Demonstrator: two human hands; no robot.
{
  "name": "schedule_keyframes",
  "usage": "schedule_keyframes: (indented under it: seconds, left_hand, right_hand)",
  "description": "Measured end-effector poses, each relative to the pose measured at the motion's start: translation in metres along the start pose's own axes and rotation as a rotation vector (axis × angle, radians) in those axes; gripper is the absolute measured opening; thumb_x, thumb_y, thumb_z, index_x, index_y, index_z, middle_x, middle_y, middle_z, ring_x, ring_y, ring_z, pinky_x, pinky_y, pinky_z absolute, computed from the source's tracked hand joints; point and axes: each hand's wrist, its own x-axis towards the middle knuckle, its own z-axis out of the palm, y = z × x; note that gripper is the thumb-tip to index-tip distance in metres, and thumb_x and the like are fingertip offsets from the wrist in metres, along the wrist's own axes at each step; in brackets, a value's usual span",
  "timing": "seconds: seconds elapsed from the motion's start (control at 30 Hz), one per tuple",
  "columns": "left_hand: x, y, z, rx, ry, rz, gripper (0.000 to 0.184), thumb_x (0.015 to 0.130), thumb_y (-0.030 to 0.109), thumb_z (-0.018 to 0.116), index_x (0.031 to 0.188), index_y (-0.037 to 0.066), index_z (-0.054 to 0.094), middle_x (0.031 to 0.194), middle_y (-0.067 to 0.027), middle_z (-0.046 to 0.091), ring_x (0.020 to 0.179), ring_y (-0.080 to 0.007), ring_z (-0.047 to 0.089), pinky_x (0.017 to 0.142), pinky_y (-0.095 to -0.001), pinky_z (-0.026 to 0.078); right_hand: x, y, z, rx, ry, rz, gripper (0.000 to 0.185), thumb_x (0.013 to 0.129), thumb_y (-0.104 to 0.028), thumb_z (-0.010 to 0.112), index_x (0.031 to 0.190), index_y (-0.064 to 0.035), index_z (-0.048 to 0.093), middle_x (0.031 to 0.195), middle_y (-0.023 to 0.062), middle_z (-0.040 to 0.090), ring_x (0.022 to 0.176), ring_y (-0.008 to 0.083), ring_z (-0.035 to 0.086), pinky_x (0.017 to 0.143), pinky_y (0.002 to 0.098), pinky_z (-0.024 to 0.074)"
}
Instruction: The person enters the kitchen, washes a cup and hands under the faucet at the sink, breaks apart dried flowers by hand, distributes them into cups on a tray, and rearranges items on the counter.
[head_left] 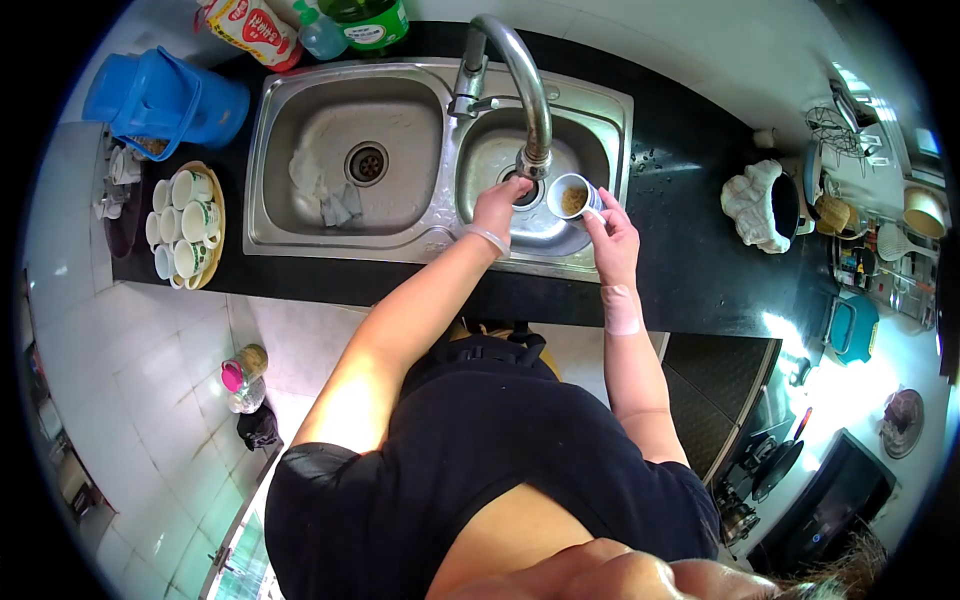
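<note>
My right hand [615,235] grips a mug [557,198] with a white inside and a bluish outside, over the right sink basin [475,160]. The mug is tilted toward me, and brownish, grainy matter shows inside it. My left hand [492,215], with a clear band at the wrist, is just below the mouth of the faucet [537,110]. Its fingers are mostly hidden, so I cannot tell whether they are closed. The drain [524,188] of this basin is partly covered by the hand and the spout.
In the left basin [290,130] a crumpled pale cloth or bag [341,205] lies near the drain. Several mugs [183,222] stand on a tray [222,235] at the left, by a blue jug [215,100]. A cloth-covered pot [757,205] is on the right counter [690,230]. Bottles [365,20] stand behind the sink.
</note>
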Motion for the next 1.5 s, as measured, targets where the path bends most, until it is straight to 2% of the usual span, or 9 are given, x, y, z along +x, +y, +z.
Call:
schedule_keyframes:
  seconds: [0.13,0.2,0.5,0.63,0.83,0.93,1.17,1.37,1.5]
  left_hand:
    - [-0.006,0.002,0.019,-0.278,-0.120,-0.020,0.032,0.086,0.025,0.050,0.108,0.001,0.052,0.112,-0.0106,0.055,0.113,-0.0204,0.045,0.096,-0.0336,0.033]
    - [-0.003,-0.001,0.027,-0.292,-0.103,-0.003,0.030,0.087,0.022,0.049,0.107,0.000,0.051,0.111,-0.0114,0.054,0.109,-0.0208,0.048,0.092,-0.0329,0.037]
    - [0.005,-0.013,0.034,-0.405,-0.060,0.036,0.022,0.088,0.015,0.045,0.101,-0.001,0.053,0.094,-0.0094,0.059,0.089,-0.0191,0.057,0.083,-0.0337,0.045]
    - [0.016,-0.018,0.029,-0.458,-0.044,-0.009,0.020,0.088,0.012,0.044,0.100,0.000,0.054,0.091,-0.0093,0.060,0.084,-0.0202,0.059,0.077,-0.0342,0.047]
    - [0.023,-0.023,0.029,-0.506,-0.141,0.008,0.018,0.088,0.010,0.043,0.099,0.000,0.054,0.093,-0.0098,0.060,0.087,-0.0221,0.058,0.081,-0.0355,0.047]
    - [0.017,-0.016,0.035,-0.539,-0.078,0.019,0.018,0.088,0.009,0.043,0.099,0.000,0.054,0.094,-0.0100,0.059,0.088,-0.0222,0.058,0.082,-0.0361,0.046]
    - [0.013,-0.011,0.035,-0.569,-0.018,-0.024,0.016,0.088,0.010,0.045,0.099,0.001,0.054,0.094,-0.0098,0.059,0.089,-0.0211,0.056,0.083,-0.0365,0.046]
    - [0.013,-0.012,0.038,-0.619,0.002,-0.050,0.012,0.087,0.008,0.048,0.094,0.001,0.055,0.090,-0.0092,0.058,0.085,-0.0198,0.056,0.082,-0.0355,0.046]
    - [0.020,-0.018,0.036,-0.662,-0.019,-0.059,0.010,0.086,0.006,0.048,0.092,0.001,0.055,0.089,-0.0093,0.058,0.084,-0.0200,0.057,0.081,-0.0338,0.047]
  right_hand:
    - [-0.002,-0.014,0.004,-0.232,0.014,-0.077,0.017,0.073,-0.013,0.064,0.071,0.0025,0.059,0.118,0.0189,0.053,0.104,0.0287,0.054,0.087,0.0318,0.0409]
    - [-0.002,-0.016,0.006,-0.328,0.018,-0.148,0.016,0.074,-0.013,0.064,0.072,0.0019,0.059,0.117,0.0187,0.054,0.102,0.0266,0.056,0.084,0.0304,0.0421]
    - [0.004,-0.030,0.009,-0.580,0.013,-0.387,0.013,0.071,-0.011,0.065,0.071,0.0012,0.059,0.116,0.0183,0.053,0.110,0.0346,0.046,0.094,0.0399,0.0352]
    - [0.004,-0.042,0.011,-0.624,0.023,-0.456,0.014,0.068,-0.010,0.067,0.071,0.0007,0.058,0.105,0.0155,0.054,0.098,0.0324,0.048,0.086,0.0396,0.0382]
    - [0.005,-0.050,0.010,-0.627,-0.040,-0.386,0.013,0.068,-0.008,0.066,0.072,0.0002,0.057,0.092,0.0127,0.053,0.090,0.0293,0.049,0.078,0.0366,0.0399]
    - [0.007,-0.046,0.007,-0.611,-0.029,-0.398,0.015,0.066,-0.008,0.067,0.073,0.0015,0.058,0.088,0.0145,0.053,0.086,0.0306,0.050,0.076,0.0356,0.0417]
    - [0.008,-0.042,0.002,-0.462,-0.038,-0.207,0.015,0.068,-0.011,0.067,0.074,0.0010,0.060,0.083,0.0136,0.055,0.081,0.0291,0.054,0.072,0.0349,0.0432]
    - [0.008,-0.045,0.001,-0.526,-0.043,-0.236,0.016,0.069,-0.013,0.067,0.074,0.0006,0.060,0.083,0.0136,0.055,0.080,0.0293,0.053,0.072,0.0353,0.0432]
    - [0.008,-0.050,0.002,-0.653,-0.055,-0.355,0.015,0.069,-0.013,0.066,0.074,0.0004,0.059,0.083,0.0137,0.055,0.080,0.0301,0.053,0.073,0.0367,0.0435]
